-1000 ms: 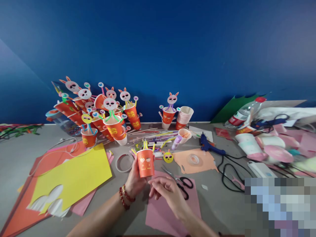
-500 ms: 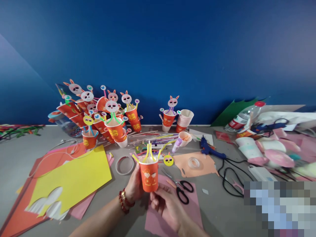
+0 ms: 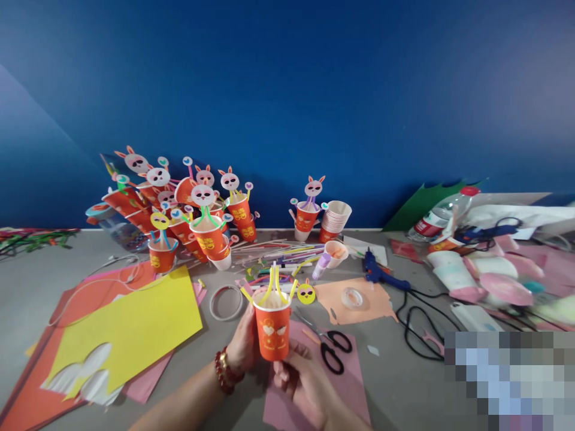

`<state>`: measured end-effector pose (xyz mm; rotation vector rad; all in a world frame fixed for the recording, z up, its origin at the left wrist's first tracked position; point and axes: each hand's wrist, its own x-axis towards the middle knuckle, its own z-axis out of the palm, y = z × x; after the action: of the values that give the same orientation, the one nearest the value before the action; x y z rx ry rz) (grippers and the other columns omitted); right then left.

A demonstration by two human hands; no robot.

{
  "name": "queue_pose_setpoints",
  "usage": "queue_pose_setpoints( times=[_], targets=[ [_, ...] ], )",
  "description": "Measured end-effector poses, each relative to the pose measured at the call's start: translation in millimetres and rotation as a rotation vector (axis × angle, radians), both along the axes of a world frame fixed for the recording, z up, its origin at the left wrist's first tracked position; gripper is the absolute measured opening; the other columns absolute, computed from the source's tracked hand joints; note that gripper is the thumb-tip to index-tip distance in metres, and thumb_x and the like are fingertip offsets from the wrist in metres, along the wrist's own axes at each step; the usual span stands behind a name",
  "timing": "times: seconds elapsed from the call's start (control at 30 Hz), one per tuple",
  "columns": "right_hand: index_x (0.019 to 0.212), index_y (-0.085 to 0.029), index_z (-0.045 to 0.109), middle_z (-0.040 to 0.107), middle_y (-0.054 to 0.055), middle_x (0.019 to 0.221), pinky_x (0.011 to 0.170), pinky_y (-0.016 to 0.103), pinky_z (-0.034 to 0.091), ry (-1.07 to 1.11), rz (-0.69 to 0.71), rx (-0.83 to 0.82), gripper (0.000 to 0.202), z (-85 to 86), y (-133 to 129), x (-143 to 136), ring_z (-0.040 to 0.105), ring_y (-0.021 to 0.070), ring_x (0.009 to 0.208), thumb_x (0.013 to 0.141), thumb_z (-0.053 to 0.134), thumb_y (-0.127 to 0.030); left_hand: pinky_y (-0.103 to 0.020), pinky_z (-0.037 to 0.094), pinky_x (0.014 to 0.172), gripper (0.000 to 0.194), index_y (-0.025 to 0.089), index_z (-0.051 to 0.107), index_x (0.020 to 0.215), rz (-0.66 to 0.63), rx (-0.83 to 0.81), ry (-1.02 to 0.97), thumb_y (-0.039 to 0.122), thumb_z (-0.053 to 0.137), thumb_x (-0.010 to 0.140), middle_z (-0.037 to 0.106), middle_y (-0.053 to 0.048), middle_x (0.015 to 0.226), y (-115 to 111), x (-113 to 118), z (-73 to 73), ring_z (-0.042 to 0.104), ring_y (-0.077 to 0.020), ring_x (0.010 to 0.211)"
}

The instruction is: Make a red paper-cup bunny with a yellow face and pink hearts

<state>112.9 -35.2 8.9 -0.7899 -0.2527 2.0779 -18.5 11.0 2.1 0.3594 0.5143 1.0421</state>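
Note:
A red paper cup [image 3: 273,332] with gold print stands upright between my hands, above a pink paper sheet. Yellow pipe cleaners [image 3: 275,284] rise from its middle and stick out at both sides of its rim. My left hand [image 3: 244,342], below a beaded bracelet, wraps the cup's left side. My right hand [image 3: 302,380] grips it low on the right with bent fingers. Just right of the cup lies a yellow bunny face [image 3: 306,293] cut from paper. Black-handled scissors [image 3: 332,356] rest beside my right hand on the pink sheet [image 3: 354,383].
Finished bunny cups [image 3: 207,236] crowd the back left; another bunny cup [image 3: 307,218] stands by a cup stack [image 3: 336,216]. Yellow paper [image 3: 148,323] lies left, near a tape roll [image 3: 226,301]. A blue glue gun [image 3: 381,272] with black cord and a bottle [image 3: 442,214] are right.
The cup has moved slightly down and tilted a little, so its rim opening shows more. Both hands keep their hold on it.

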Motion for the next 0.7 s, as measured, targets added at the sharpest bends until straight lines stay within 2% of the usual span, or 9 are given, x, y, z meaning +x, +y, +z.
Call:
queue_pose_setpoints(
  times=[0.33, 0.53, 0.7],
  targets=[
    [0.070, -0.013, 0.067, 0.057, -0.001, 0.051, 0.052, 0.021, 0.030, 0.002, 0.023, 0.027, 0.023, -5.9, -2, 2, 0.042, 0.0066, 0.046, 0.067, 0.086, -0.027, -0.034, 0.052, 0.073, 0.059, 0.013, 0.068, 0.113, -0.068, 0.024, -0.011, 0.062, 0.061, 0.081, 0.076, -0.013, 0.087, -2, -2, 2.7, 0.071, -0.0259, 0.077],
    [0.069, -0.014, 0.065, 0.057, -0.002, 0.051, 0.052, 0.022, 0.030, 0.029, 0.023, 0.043, 0.022, -8.6, -2, 1, 0.041, 0.0067, 0.046, 0.069, 0.083, -0.026, -0.031, 0.053, 0.072, 0.056, 0.010, 0.073, 0.100, -0.010, 0.010, -0.011, 0.061, 0.066, 0.078, 0.076, -0.015, 0.091, -3, 1, 6.0, 0.070, -0.0239, 0.079],
    [0.070, -0.014, 0.066, 0.056, -0.002, 0.051, 0.052, 0.022, 0.031, 0.030, 0.011, 0.050, 0.021, -12.3, -2, 0, 0.042, 0.0074, 0.046, 0.071, 0.082, -0.026, -0.032, 0.055, 0.072, 0.060, 0.009, 0.071, 0.107, -0.030, 0.006, -0.032, 0.061, 0.066, 0.078, 0.076, -0.014, 0.091, -3, 1, 6.0, 0.071, -0.0234, 0.077]
  ],
)
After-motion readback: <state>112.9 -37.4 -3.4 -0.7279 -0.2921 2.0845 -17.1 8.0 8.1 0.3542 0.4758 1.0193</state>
